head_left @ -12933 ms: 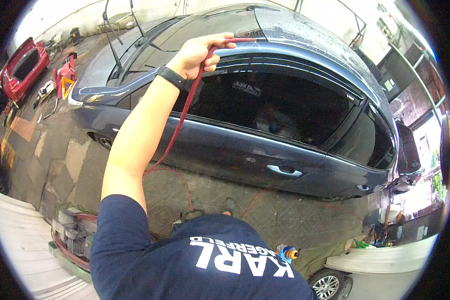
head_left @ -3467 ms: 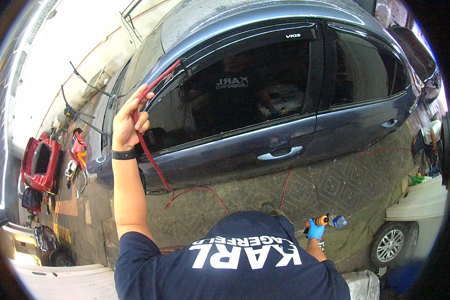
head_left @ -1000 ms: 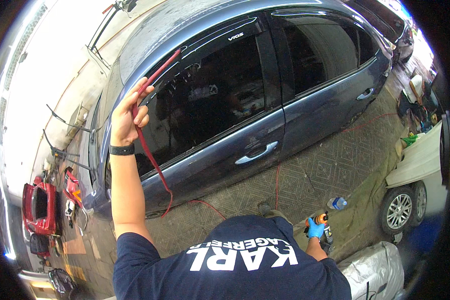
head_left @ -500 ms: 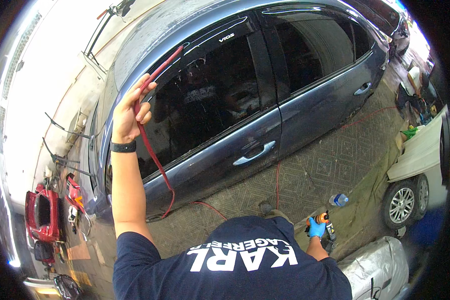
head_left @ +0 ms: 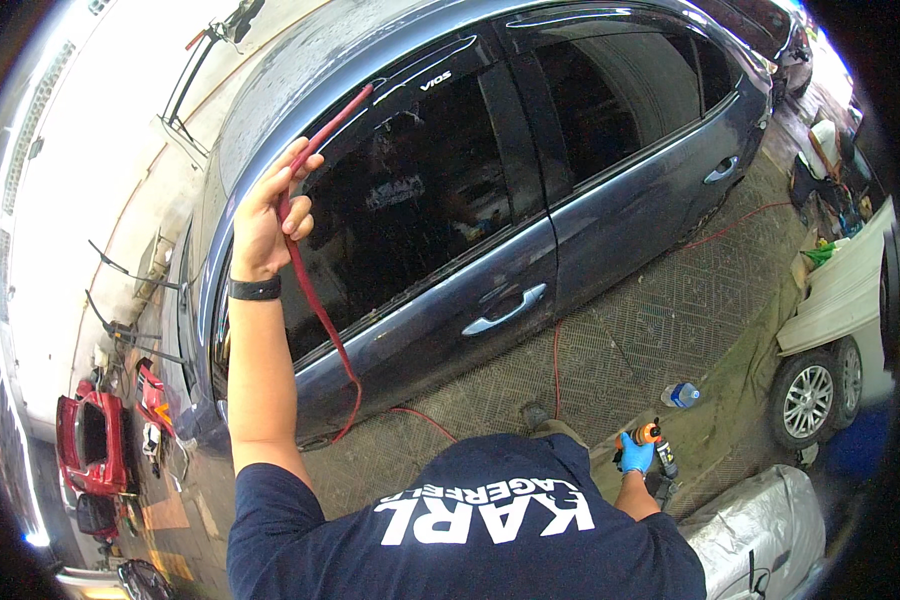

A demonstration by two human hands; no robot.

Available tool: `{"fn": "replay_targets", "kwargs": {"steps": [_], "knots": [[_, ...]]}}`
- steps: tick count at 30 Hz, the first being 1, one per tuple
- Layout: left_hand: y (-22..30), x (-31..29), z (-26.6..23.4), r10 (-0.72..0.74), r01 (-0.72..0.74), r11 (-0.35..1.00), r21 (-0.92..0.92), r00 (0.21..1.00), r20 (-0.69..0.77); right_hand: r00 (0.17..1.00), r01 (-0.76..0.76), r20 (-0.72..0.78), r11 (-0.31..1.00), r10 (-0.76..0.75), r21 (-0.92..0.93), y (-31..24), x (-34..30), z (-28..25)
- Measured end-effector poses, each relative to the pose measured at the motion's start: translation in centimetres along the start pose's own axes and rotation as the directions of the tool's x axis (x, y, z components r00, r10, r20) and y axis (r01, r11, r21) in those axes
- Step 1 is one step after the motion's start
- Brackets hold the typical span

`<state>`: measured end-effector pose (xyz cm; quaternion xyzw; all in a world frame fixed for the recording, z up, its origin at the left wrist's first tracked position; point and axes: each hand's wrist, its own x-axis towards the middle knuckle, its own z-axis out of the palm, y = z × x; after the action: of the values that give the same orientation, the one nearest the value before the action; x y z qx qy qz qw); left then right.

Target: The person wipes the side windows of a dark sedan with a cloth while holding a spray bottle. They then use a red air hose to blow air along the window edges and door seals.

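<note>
My left hand (head_left: 273,222), bare with a black wristband, is raised beside the front side window (head_left: 410,190) of a dark blue car (head_left: 420,325). Its fingers are closed on a red hose (head_left: 320,310). One stretch points up toward the window's top edge; the rest hangs down past the door to the floor. Low on the right, my right hand (head_left: 634,456) wears a blue glove. It grips an orange-and-black tool (head_left: 647,434), whose exact kind is hard to make out; my fingers cover part of it.
A clear plastic bottle (head_left: 680,396) stands on the patterned floor (head_left: 620,345). Wheels (head_left: 804,401) and a silver cover (head_left: 755,535) are at the right. Red car panels (head_left: 95,440) lie at the far left. A person (head_left: 825,180) is partly visible at the far right.
My left hand, with the red hose, has shifted slightly up and right against the car. The whole view has moved a little. My right hand keeps its grip.
</note>
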<state>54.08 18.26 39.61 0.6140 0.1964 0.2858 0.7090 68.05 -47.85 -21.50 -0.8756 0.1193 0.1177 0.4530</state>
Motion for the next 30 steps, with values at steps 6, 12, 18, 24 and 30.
{"fn": "replay_targets", "kwargs": {"steps": [6, 12, 18, 24, 30], "knots": [[-0.6, 1.3, 1.4, 0.007, -0.006, 1.000, -0.022, 0.999, 0.031, 1.000, -0.009, -0.020, 1.000, 0.009, -0.006, -0.3, 0.4, 0.2], [-1.0, 2.3, 3.4, 0.006, -0.004, 0.999, -0.035, 0.999, 0.045, 0.999, -0.036, 0.014, 0.999, 0.036, 0.034, -0.9, 1.1, 0.2], [-1.6, 3.5, 5.1, 0.013, -0.012, 1.000, -0.014, 0.998, 0.060, 1.000, -0.017, 0.016, 1.000, 0.017, 0.022, -1.2, 2.0, 0.2], [-1.9, 4.4, 7.6, 0.009, -0.009, 1.000, 0.010, 0.999, 0.040, 0.999, -0.013, 0.037, 1.000, 0.013, 0.015, -0.7, 2.9, 0.1], [-2.2, 5.8, 9.0, 0.015, -0.015, 1.000, 0.003, 0.998, 0.060, 1.000, 0.008, -0.007, 0.997, -0.008, 0.078, 0.2, 4.0, 0.4]]}}
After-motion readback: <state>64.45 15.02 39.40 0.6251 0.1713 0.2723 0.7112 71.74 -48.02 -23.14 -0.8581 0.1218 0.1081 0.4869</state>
